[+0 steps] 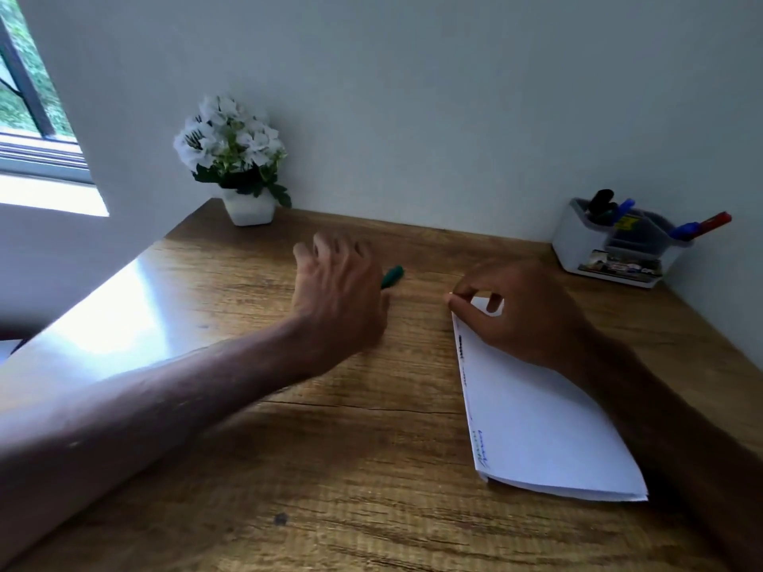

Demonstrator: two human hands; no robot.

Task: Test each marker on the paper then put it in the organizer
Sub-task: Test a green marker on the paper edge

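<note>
The left hand (pixel 336 291) reaches over the middle of the wooden worktop (pixel 330 468), back of the hand up and fingers spread forward and slightly bent. A green marker (pixel 392 277) lies on the worktop under it, with only one end showing at the hand's right edge. The hand hides the rest, so I cannot tell whether the fingers grip the marker or merely cover it.

The right hand (pixel 524 311) pinches the far left corner of the folded white paper (pixel 545 431) between thumb and forefinger, its other fingers curled. The paper lies on the right side of the worktop, running from that hand toward the near edge, with pen strokes in several colours along its left edge.

A white and grey organizer (pixel 578 241) stands at the far right against the wall. It holds a black marker (pixel 599 201), blue ones and a red marker (pixel 716 222). A white pot of white flowers (pixel 249 208) stands in the far left corner, near a window (pixel 24 97).
</note>
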